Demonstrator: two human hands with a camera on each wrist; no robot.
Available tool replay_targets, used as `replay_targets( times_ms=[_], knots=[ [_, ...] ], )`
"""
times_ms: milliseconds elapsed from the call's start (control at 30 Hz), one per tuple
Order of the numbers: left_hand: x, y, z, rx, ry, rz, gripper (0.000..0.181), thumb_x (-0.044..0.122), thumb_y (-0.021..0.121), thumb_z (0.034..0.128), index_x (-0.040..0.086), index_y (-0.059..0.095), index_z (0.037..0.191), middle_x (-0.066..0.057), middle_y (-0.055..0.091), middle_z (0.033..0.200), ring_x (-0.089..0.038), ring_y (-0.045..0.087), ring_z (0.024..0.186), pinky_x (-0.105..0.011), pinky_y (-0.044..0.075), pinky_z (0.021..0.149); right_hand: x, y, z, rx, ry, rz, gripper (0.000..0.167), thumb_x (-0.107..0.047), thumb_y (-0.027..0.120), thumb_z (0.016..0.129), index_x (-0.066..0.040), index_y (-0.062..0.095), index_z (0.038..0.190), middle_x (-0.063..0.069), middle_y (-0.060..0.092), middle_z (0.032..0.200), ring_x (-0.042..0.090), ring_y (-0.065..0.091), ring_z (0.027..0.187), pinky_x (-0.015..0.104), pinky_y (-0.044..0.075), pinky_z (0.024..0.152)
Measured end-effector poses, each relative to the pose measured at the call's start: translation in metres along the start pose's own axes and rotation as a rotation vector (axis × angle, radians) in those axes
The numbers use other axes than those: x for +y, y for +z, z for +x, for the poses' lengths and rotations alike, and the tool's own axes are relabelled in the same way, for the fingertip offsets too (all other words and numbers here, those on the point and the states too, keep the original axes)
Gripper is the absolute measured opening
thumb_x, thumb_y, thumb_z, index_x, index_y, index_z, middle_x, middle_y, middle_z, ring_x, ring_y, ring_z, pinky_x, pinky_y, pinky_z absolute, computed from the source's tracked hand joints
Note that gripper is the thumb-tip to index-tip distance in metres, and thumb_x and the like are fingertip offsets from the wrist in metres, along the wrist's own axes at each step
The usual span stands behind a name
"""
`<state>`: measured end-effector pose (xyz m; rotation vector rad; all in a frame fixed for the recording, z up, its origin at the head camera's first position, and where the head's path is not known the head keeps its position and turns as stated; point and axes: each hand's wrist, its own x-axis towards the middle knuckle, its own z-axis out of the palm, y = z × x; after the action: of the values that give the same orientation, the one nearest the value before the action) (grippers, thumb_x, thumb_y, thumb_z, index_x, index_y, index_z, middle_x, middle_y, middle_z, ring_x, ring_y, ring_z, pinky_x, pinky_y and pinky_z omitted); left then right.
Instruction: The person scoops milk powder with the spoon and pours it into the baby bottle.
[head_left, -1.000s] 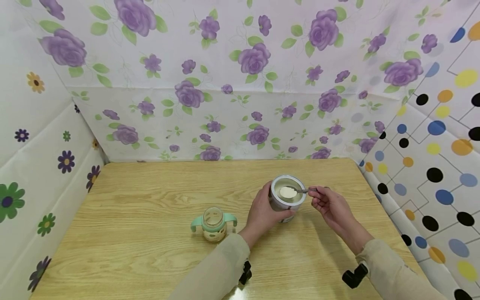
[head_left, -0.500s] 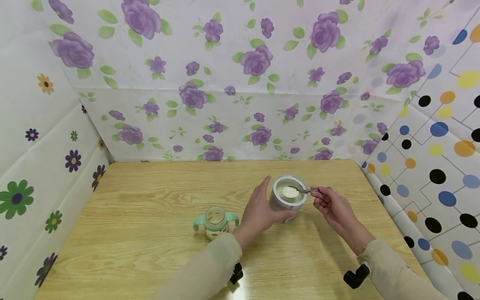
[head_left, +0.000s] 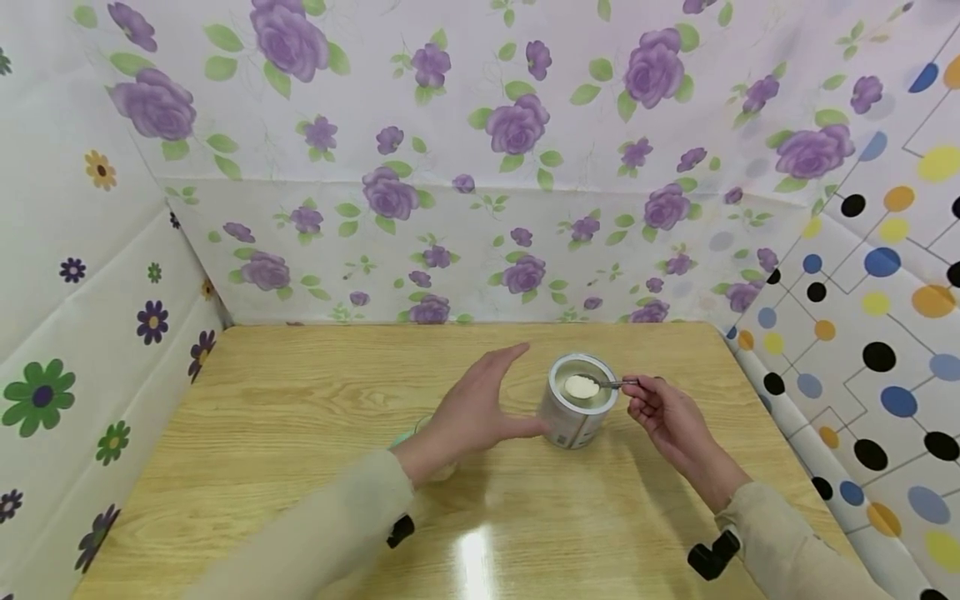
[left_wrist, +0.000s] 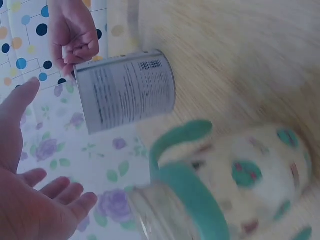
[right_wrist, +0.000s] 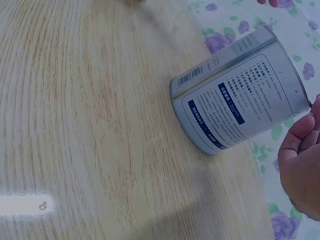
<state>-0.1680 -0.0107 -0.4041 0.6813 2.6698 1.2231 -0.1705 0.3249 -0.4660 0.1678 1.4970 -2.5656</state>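
A silver can (head_left: 573, 425) with an open top stands upright on the table. My right hand (head_left: 675, 425) pinches the handle of a spoon (head_left: 617, 384), whose bowl, heaped with white powder (head_left: 581, 386), is over the can's mouth. My left hand (head_left: 472, 412) is off the can, to its left, with fingers and thumb spread and nothing held. Below that hand is a baby bottle (left_wrist: 250, 175) with a green collar and two handles, uncapped. In the head view the left hand and forearm hide most of the bottle; the left wrist view shows it beside the hand.
The wooden table (head_left: 315, 392) meets a floral cloth wall (head_left: 450, 250) at the back. Cloth walls with flowers (head_left: 97, 375) and coloured dots (head_left: 840, 333) stand at its left and right sides. Printed text covers the can's side in the right wrist view.
My left hand has let go of the can and moved left, over the bottle, its fingers spreading. The right hand keeps the loaded spoon at the can's mouth, almost still.
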Motion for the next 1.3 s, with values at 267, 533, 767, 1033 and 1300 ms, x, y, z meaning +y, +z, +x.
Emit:
replay_targets(
  times_ms=[267,533,767,1033,1300],
  knots=[
    [-0.026,-0.038,-0.026,-0.042,0.020,0.075,0.100,0.061,0.088,0.0825,0.030,0.041,0.166,0.001,0.041,0.169,-0.033,0.043,0.152,-0.064,0.043,0.114,-0.001,-0.001,0.000,-0.013,-0.003,0.001,0.037,-0.016,0.046,0.117,-0.003,0.079,0.106,0.003,0.080,0.093,0.008,0.068,0.079,0.020,0.056,0.076],
    [-0.066,-0.063,-0.055,-0.035,0.012,0.058,0.097,0.059,0.088,0.0842,0.034,0.040,0.165,0.001,0.040,0.170,-0.037,0.039,0.155,-0.070,0.039,0.114,-0.001,0.000,0.003,-0.005,0.001,0.013,0.037,-0.015,0.047,0.116,-0.003,0.079,0.106,0.003,0.080,0.093,0.008,0.069,0.079,0.020,0.057,0.076],
    [-0.096,-0.067,-0.075,0.010,0.008,0.020,0.105,0.053,0.094,0.0786,0.027,0.042,0.165,-0.005,0.048,0.164,-0.037,0.049,0.147,-0.065,0.044,0.113,0.000,-0.002,0.003,-0.013,0.004,0.002,0.038,-0.016,0.045,0.117,-0.004,0.080,0.106,0.002,0.080,0.093,0.008,0.068,0.079,0.020,0.056,0.077],
    [-0.122,-0.058,-0.086,0.008,0.041,-0.059,0.115,0.042,0.099,0.0754,0.022,0.034,0.169,-0.009,0.044,0.166,-0.035,0.047,0.148,-0.058,0.043,0.117,-0.001,-0.002,0.002,-0.028,0.004,0.001,0.039,-0.016,0.044,0.117,-0.004,0.080,0.106,0.002,0.080,0.093,0.008,0.067,0.078,0.020,0.056,0.077],
    [-0.136,-0.041,-0.085,-0.017,0.040,-0.142,0.114,0.036,0.100,0.0765,0.020,0.034,0.168,-0.010,0.043,0.167,-0.036,0.046,0.150,-0.060,0.042,0.118,-0.001,-0.002,0.002,-0.018,0.005,-0.005,0.038,-0.016,0.045,0.117,-0.004,0.079,0.107,0.001,0.080,0.093,0.007,0.067,0.079,0.020,0.056,0.077]
  ],
)
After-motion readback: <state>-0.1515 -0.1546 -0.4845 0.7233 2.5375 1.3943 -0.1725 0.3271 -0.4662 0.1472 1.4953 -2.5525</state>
